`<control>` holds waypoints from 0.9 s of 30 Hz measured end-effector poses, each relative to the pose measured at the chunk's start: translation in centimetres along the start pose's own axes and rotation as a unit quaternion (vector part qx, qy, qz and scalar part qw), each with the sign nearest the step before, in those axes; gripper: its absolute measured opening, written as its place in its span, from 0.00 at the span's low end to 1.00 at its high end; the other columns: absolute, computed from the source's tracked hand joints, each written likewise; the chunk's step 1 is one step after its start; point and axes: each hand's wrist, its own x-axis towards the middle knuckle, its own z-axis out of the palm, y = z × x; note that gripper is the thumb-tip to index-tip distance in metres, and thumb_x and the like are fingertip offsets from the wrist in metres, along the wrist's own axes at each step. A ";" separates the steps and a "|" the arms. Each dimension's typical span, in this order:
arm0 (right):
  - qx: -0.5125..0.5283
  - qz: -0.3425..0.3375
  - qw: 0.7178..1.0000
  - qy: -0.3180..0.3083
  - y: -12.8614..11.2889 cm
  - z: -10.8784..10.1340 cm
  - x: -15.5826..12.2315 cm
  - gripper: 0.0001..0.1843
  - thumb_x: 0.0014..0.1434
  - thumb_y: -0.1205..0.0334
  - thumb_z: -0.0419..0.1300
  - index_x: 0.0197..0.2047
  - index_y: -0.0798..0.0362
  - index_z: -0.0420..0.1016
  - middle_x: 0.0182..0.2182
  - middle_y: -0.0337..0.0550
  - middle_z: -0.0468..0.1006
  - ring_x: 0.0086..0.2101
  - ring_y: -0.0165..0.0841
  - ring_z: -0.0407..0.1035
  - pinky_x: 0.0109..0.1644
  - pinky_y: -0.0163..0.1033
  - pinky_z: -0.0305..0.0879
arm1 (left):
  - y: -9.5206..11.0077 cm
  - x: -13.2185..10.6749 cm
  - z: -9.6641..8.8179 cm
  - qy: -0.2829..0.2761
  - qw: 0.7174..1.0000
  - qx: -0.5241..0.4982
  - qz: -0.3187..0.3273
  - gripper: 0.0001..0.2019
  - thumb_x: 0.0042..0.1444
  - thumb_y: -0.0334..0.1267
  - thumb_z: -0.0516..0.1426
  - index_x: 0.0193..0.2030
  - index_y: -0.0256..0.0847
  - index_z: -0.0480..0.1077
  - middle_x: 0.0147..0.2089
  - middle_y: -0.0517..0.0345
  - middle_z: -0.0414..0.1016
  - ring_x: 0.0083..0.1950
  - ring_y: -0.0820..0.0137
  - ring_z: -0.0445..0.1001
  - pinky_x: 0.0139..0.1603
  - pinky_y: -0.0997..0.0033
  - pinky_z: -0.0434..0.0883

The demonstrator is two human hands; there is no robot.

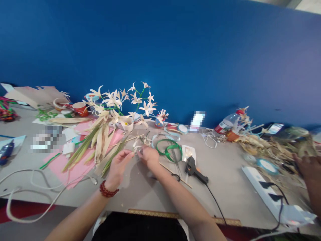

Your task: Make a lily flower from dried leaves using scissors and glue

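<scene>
My left hand [119, 166], with a red bead bracelet on its wrist, and my right hand [149, 156] meet over the grey table [225, 174]. Between their fingertips is a small pale husk piece [136, 149]. The left fingers pinch its near end and the right hand is curled closed round the other end. Beside the left hand lie several long corn-husk flower stems [100, 144] on pink paper [75, 167]. A roll of green ribbon [169, 149] lies just right of my right hand.
A black glue gun [194, 169] and thin wooden sticks lie to the right. White husk flowers [125, 100] stand at the back before a blue wall. A white power strip [271, 197] and another person's hand [309, 167] are at far right. White cables [30, 190] trail left.
</scene>
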 end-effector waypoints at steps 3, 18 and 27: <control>0.035 -0.012 0.999 0.010 -0.2 0.3 0.2 0.15 0.60 0.54 0.56 0.44 0.54 0.74 0.40 0.54 0.81 0.39 0.44 0.76 0.38 0.40 0.66 | 0.1 -0.1 0.3 -0.002 1.000 -0.005 0.007 0.08 0.50 0.40 0.64 0.32 0.39 0.73 0.32 0.61 0.74 0.35 0.73 0.71 0.41 0.74 0.67; 0.457 -0.111 0.858 0.204 4.5 -5.5 -9.7 0.06 0.59 0.59 0.60 0.34 0.52 0.72 0.31 0.42 0.75 0.30 0.32 0.70 0.32 0.35 0.66 | 0.9 -1.8 3.9 -0.029 0.999 0.007 -0.031 0.08 0.49 0.39 0.64 0.29 0.38 0.72 0.29 0.62 0.71 0.32 0.73 0.67 0.36 0.75 0.64; 0.368 -0.173 0.853 0.326 5.2 -9.0 -11.4 0.02 0.56 0.66 0.63 0.33 0.50 0.75 0.39 0.44 0.70 0.42 0.38 0.68 0.50 0.46 0.63 | 1.7 -3.5 8.3 -0.131 0.989 -0.005 -0.073 0.07 0.51 0.39 0.63 0.28 0.38 0.71 0.28 0.62 0.70 0.33 0.74 0.66 0.36 0.75 0.63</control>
